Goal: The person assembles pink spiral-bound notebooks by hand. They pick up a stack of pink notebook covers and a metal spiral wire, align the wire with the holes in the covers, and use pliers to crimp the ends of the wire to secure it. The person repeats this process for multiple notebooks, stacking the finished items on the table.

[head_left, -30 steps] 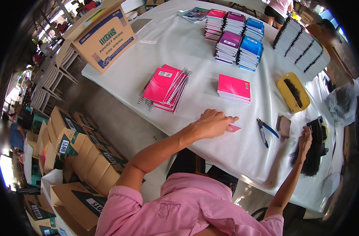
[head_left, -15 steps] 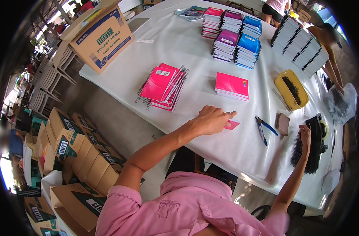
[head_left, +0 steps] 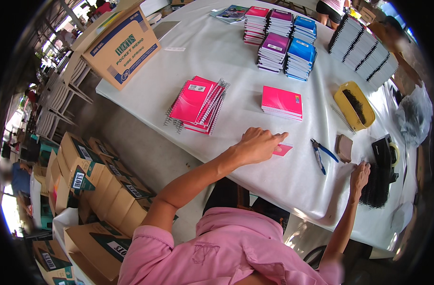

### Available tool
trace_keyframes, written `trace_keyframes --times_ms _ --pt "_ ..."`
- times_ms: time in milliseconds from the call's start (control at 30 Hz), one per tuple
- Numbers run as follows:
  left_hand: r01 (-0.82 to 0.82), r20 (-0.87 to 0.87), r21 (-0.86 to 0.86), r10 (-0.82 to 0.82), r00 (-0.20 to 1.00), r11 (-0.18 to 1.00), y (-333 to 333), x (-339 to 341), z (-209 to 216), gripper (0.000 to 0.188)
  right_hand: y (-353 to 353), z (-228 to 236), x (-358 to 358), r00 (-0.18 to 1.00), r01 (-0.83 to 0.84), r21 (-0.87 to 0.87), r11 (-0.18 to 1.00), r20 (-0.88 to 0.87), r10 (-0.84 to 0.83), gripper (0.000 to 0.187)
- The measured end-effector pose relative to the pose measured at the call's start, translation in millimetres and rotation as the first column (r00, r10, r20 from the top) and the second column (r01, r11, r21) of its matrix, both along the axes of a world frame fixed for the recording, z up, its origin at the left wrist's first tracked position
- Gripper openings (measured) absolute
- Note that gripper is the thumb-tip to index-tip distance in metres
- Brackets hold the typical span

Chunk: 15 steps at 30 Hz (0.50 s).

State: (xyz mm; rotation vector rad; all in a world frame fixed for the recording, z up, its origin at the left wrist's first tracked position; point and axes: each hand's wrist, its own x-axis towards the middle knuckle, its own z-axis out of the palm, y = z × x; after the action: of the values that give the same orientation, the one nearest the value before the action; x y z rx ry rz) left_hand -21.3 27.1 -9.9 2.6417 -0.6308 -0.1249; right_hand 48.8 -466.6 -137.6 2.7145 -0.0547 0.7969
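Note:
My left hand point(head_left: 260, 146) is closed over a small pink-covered notebook point(head_left: 284, 150) near the table's front edge. Its index finger points out to the right, and most of the notebook is hidden under the hand. My right hand point(head_left: 360, 175) is at the left edge of a pile of black wire spirals point(head_left: 376, 190), fingers pinched together. What lies between those fingertips is too small to make out. Blue-handled pliers point(head_left: 321, 154) and a brown block point(head_left: 344, 147) lie between my hands. Beyond my left hand sits a stack of pink notebooks point(head_left: 281, 102) without visible spirals.
Spiral-bound pink notebooks point(head_left: 193, 102) are piled at left, by a cardboard box point(head_left: 124, 50). Purple and blue notebook stacks point(head_left: 300, 52) stand at the back. At right are a yellow tub point(head_left: 340, 97) of dark spirals, a black tape dispenser point(head_left: 382, 152) and a plastic bag point(head_left: 414, 114).
My right hand has shifted left and slightly down, to the near side of the spirals. My left hand stays on the pink notebook. A co-worker's hand no longer shows on the plastic bag.

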Motion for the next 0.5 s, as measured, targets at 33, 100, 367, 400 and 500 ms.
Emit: trace_keyframes --times_ms 33,100,367,400,500 --pt "-0.011 -0.037 -0.003 0.011 0.999 1.0 1 0 4 0.047 2 0 0 1.0 -0.003 0.017 1.0 -0.008 0.003 0.034" --pt "-0.007 0.048 0.001 0.007 0.999 1.0 4 1 -11 0.048 7 7 0 1.0 -0.01 0.048 0.999 -0.021 0.011 0.028" --pt "-0.008 0.051 -0.002 0.008 0.999 1.0 3 1 -7 0.05 -12 28 9 0.968 0.112 0.085 0.99 -0.233 -0.09 0.015" --pt "-0.021 0.045 0.007 0.021 0.999 1.0 5 0 -8 0.05 -4 36 16 0.958 0.167 0.184 0.969 -0.262 -0.115 0.016" --pt "-0.009 0.032 -0.012 0.009 0.999 1.0 2 1 -8 0.05 -34 56 15 0.957 0.183 0.455 0.871 -0.285 -0.053 0.019"
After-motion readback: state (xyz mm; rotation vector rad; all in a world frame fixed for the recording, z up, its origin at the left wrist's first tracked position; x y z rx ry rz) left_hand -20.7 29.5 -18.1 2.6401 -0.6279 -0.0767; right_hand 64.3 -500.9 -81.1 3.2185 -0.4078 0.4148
